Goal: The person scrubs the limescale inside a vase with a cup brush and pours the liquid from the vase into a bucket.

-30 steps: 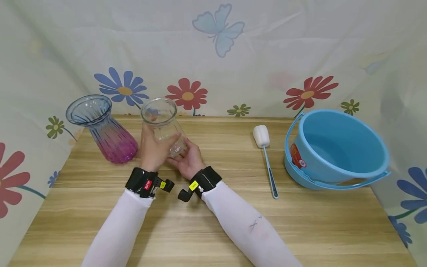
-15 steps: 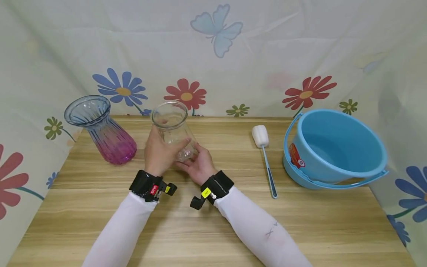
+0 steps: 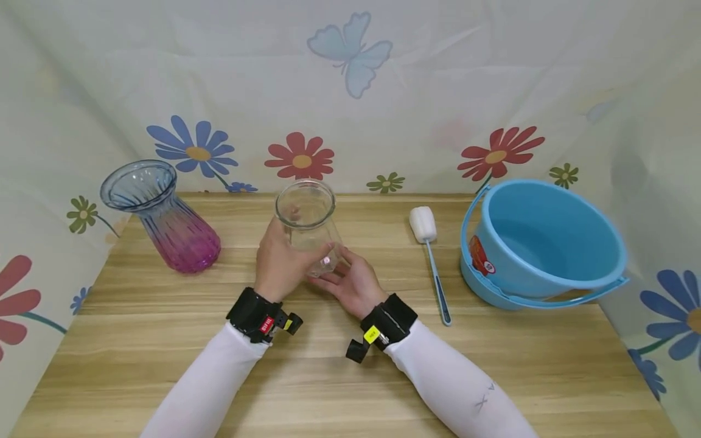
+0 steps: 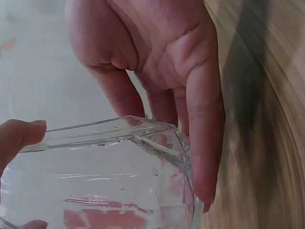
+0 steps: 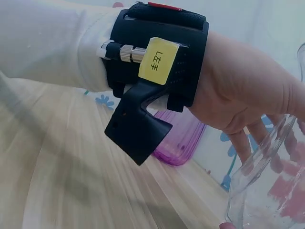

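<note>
A clear glass vase [image 3: 314, 236] is held between both hands near the middle of the head view, its open mouth upward and tilted. My left hand [image 3: 282, 258] curls round its side, thumb across the front; the right wrist view shows that hand [image 5: 243, 83] with fingers behind the glass [image 5: 259, 191]. At the base, my right hand [image 3: 356, 283] grips the lower edge. The left wrist view shows the right hand's fingers [image 4: 202, 143] along the angular bottom of the vase [image 4: 109, 167], which appears raised from the table.
A ribbed blue-to-pink glass vase [image 3: 177, 228] stands at the left. Right of the hands lies a white sponge-headed bottle brush [image 3: 423, 225] with a blue handle. Farther right is a light blue bucket [image 3: 509, 255], its handle lowered. A flowered curtain [image 3: 427, 91] backs the wooden table [image 3: 328, 389].
Both hands have carried the clear vase to the right and slightly nearer, away from the blue-pink vase. The brush and bucket have stayed in place; the view has shifted a little.
</note>
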The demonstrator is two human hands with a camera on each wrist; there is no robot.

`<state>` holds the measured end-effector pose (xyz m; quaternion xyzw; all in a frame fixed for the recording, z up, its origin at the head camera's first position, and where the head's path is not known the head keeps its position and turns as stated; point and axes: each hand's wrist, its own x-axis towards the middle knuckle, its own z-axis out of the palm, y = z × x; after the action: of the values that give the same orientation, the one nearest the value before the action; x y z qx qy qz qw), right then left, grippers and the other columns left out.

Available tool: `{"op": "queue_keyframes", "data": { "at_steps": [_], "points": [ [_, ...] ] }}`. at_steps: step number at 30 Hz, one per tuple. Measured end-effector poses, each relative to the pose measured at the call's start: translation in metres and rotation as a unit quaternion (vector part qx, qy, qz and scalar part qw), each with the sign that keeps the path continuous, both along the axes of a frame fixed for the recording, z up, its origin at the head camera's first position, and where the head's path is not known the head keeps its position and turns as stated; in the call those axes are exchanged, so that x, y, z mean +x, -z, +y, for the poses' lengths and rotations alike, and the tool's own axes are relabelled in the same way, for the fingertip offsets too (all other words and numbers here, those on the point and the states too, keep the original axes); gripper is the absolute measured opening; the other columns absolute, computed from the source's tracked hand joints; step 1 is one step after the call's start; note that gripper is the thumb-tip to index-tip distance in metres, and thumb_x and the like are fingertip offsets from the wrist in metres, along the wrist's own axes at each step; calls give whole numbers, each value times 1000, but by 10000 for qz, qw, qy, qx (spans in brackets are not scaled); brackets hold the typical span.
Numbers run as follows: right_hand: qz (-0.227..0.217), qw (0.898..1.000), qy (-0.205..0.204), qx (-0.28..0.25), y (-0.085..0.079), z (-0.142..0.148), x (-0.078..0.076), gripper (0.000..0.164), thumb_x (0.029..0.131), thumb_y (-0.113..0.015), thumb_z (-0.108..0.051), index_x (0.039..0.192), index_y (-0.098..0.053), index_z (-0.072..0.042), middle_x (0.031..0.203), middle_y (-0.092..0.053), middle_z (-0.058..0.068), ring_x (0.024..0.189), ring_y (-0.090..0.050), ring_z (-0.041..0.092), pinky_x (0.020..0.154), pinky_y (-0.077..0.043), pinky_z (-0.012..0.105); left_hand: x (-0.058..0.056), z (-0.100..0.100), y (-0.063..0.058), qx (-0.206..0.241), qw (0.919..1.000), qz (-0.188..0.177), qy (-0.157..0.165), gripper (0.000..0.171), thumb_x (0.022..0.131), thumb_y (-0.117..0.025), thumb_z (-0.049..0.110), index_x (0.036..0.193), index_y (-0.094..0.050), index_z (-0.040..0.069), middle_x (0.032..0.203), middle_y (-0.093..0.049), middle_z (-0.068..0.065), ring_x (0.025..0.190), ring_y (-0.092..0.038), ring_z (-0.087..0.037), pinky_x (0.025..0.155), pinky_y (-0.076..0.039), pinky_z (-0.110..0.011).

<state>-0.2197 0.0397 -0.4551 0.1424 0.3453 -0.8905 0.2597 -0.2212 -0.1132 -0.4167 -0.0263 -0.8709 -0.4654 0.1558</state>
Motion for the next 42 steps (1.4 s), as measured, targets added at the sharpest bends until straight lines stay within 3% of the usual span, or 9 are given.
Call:
{"op": "queue_keyframes", "data": {
  "at_steps": [10, 16, 21, 26, 30, 34, 42],
  "points": [
    [639, 9960, 20, 630, -7, 35, 15, 31, 103, -47, -29, 126, -52, -9, 133, -49, 16, 119, -49, 30, 105, -40, 50, 6, 19, -2, -42, 9988, 256, 418, 96, 67, -84, 52, 144, -36, 23, 134, -53, -3, 117, -46, -11, 96, -45, -49],
    [897, 9922, -37, 862, -11, 54, 25, 40, 103, -48, -26, 137, -46, -6, 141, -43, 14, 123, -46, 29, 105, -40, 50, 12, 29, -5, 33, 9977, 295, 604, 96, 66, -86, 48, 145, -34, 25, 130, -54, -1, 115, -46, -9, 95, -46, -46],
    [1090, 9847, 14, 1360, -14, 68, 31, 46, 103, -48, -21, 144, -39, -5, 145, -38, 10, 121, -48, 28, 104, -41, 49, 17, 37, -5, 33, 9965, 290, 786, 96, 66, -84, 52, 145, -33, 29, 128, -55, 0, 115, -47, -8, 95, -46, -46],
    [1322, 9731, -47, 1886, -16, 79, 39, 46, 103, -48, -24, 146, -40, -9, 147, -38, 4, 121, -47, 24, 107, -36, 51, 22, 42, -4, 62, 9955, 246, 911, 87, 65, -84, 53, 134, -42, 22, 123, -56, 2, 111, -48, -8, 91, -48, -45],
    [1467, 9639, -67, 2220, -18, 86, 45, 45, 103, -49, -25, 145, -42, -12, 144, -41, 5, 120, -47, 22, 108, -36, 47, 27, 46, -2, 18, 9946, 162, 1025, 85, 65, -84, 53, 131, -44, 18, 122, -56, 2, 110, -49, -9, 89, -49, -44],
    [1513, 9604, -131, 2337, -19, 92, 51, 46, 102, -50, -26, 146, -42, -14, 146, -39, 4, 123, -44, 20, 108, -36, 42, 31, 50, 0, -31, 9930, 115, 1177, 88, 65, -84, 54, 133, -42, 16, 124, -56, 0, 111, -48, -10, 90, -49, -45],
    [1536, 9592, -350, 2347, -17, 103, 62, 50, 102, -49, -27, 147, -36, -8, 149, -35, 5, 126, -41, 22, 109, -35, 45, 39, 56, 4, -175, 9908, 206, 1327, 93, 63, -85, 54, 136, -40, 17, 121, -55, -1, 109, -50, -11, 87, -51, -44]
  ]
}}
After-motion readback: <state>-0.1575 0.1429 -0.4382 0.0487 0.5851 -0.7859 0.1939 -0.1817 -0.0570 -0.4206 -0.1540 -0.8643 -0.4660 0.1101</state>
